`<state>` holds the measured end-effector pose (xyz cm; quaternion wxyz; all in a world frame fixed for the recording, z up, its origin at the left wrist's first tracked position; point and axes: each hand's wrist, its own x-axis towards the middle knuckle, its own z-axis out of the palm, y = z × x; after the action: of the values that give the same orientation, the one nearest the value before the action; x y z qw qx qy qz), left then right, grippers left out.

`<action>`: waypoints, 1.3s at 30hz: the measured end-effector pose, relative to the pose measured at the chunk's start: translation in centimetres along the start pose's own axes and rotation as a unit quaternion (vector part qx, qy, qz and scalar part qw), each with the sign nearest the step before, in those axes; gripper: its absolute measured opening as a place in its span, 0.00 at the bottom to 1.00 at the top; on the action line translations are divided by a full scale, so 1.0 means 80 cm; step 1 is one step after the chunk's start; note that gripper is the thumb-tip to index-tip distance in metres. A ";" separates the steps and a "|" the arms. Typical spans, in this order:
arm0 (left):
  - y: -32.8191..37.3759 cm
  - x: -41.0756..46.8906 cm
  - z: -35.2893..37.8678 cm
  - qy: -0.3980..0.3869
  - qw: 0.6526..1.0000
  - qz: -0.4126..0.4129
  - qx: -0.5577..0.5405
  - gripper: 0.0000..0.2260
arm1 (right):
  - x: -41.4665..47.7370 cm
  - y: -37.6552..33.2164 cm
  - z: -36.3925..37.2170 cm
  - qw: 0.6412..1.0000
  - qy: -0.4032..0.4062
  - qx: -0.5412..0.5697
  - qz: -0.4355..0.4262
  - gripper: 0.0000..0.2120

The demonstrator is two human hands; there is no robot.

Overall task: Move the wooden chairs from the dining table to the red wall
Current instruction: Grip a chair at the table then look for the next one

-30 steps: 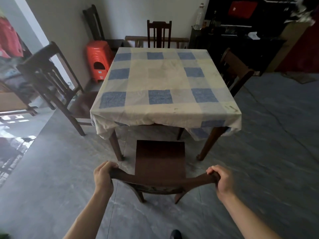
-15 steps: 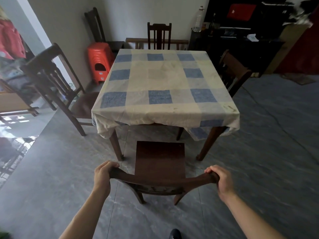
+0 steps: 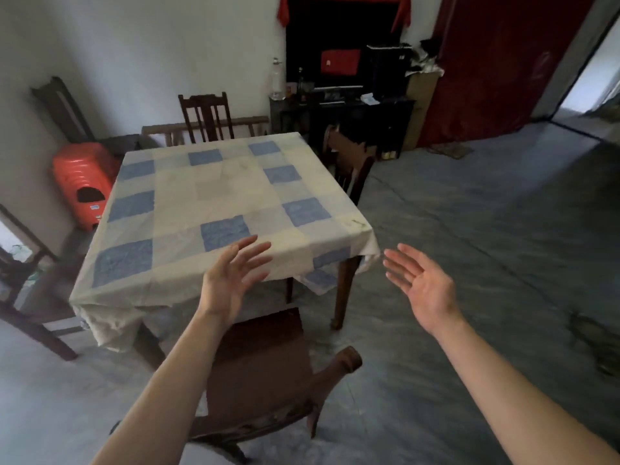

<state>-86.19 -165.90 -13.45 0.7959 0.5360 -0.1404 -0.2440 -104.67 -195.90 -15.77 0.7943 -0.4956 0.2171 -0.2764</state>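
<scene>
A dark wooden chair (image 3: 265, 367) stands just below me, its seat pointing at the dining table (image 3: 214, 209) with the blue-and-cream checked cloth. My left hand (image 3: 231, 280) hovers above the chair with fingers spread, holding nothing. My right hand (image 3: 419, 286) is raised palm up to the right of the table corner, fingers straight and empty. Another wooden chair (image 3: 206, 115) stands at the table's far side, one (image 3: 349, 162) at its right side, and one (image 3: 30, 297) at its left. The red wall (image 3: 496, 62) is at the back right.
An orange stack of plastic stools (image 3: 84, 182) sits by the left wall. A dark cabinet (image 3: 342, 119) with a bottle and clutter stands behind the table. Open grey floor (image 3: 486, 246) stretches right toward the red wall and a doorway (image 3: 593, 82).
Both hands have let go of the chair's top rail and lifted up, fingers now spread. My view has swung up and to the right, bringing the red wall into sight.
</scene>
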 end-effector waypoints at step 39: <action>-0.347 0.631 0.777 -0.187 0.967 -0.167 -0.034 0.19 | 0.530 -0.312 -0.601 0.975 0.212 -0.034 -0.053 0.21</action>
<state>-80.49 -250.36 -17.00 0.7208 0.4695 -0.1869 -0.4745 -108.10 -264.59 -16.07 0.6969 -0.4633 0.3630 -0.4097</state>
